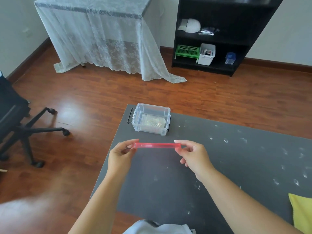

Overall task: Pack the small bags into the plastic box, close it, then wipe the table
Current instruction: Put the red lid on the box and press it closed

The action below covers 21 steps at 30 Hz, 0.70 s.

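Note:
A clear plastic box (141, 109) stands open at the far left corner of the dark grey table (228, 159), with small clear bags (154, 122) lying inside it. Black latch handles hang at both of its ends. I hold the red lid (157, 145) flat and edge-on in the air, just in front of the box. My left hand (120, 155) pinches its left end and my right hand (194, 153) pinches its right end.
White smudges speckle the right part of the table. A yellow cloth (302, 211) lies at the table's near right edge. An office chair (15, 122) stands on the wooden floor to the left. A black shelf (217, 38) and a lace-covered table (104, 34) are against the far wall.

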Each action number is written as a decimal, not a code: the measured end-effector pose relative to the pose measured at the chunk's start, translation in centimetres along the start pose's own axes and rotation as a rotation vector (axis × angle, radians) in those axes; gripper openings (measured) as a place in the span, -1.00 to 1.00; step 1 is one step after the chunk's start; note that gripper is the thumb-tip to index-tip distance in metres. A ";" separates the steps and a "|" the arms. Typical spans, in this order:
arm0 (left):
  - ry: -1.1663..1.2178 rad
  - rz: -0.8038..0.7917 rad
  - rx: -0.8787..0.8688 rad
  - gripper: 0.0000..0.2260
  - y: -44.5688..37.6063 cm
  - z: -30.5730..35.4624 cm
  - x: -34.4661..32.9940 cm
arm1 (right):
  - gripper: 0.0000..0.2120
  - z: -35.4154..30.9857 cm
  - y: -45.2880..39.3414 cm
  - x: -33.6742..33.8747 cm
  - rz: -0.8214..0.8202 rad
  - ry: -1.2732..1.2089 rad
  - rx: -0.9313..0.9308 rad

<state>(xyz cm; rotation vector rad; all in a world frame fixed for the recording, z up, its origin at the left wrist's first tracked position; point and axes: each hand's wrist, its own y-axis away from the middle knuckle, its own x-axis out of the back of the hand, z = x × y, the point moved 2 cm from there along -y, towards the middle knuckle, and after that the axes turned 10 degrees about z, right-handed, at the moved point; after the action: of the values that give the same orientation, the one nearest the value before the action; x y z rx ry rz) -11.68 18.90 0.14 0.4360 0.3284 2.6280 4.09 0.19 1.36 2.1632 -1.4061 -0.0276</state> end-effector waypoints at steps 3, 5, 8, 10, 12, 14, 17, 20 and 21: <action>0.087 -0.103 0.030 -0.67 0.6 1.2 -0.7 | -0.80 -0.7 0.3 1.5 0.024 -0.035 0.100; 0.136 -0.183 0.055 -0.68 0.8 1.9 -1.0 | -0.72 -0.8 0.0 2.4 0.045 -0.002 0.122; 0.276 -0.237 0.105 -0.73 0.5 2.6 -1.2 | -0.47 -1.3 -0.5 3.0 0.072 -0.009 0.103; 0.326 -0.215 0.096 -0.75 -0.3 3.1 -1.2 | -0.50 -2.3 -0.8 2.7 0.079 -0.053 0.114; 0.260 -0.171 0.052 -0.74 -1.4 3.6 -1.3 | -0.66 -3.4 -1.3 1.9 0.078 -0.073 0.155; 0.169 -0.086 0.006 -0.68 -3.1 4.2 -1.3 | -0.79 -4.5 -2.3 0.7 0.094 -0.036 0.216; 0.060 0.006 -0.055 -0.77 -6.2 5.0 -1.6 | -0.79 -5.8 -4.4 -1.7 0.122 0.022 0.264; -0.064 0.049 -0.080 -0.83 -8.8 5.6 -2.0 | -0.65 -6.5 -6.3 -3.7 0.134 0.063 0.236; -0.104 0.062 -0.083 -0.82 -9.5 5.6 -2.2 | -0.59 -6.6 -6.8 -4.2 0.141 0.089 0.227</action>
<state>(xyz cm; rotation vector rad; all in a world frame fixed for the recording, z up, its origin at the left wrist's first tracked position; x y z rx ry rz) -4.10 26.98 1.97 0.5607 0.1739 2.6552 9.91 8.68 2.66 2.2068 -1.5707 0.2901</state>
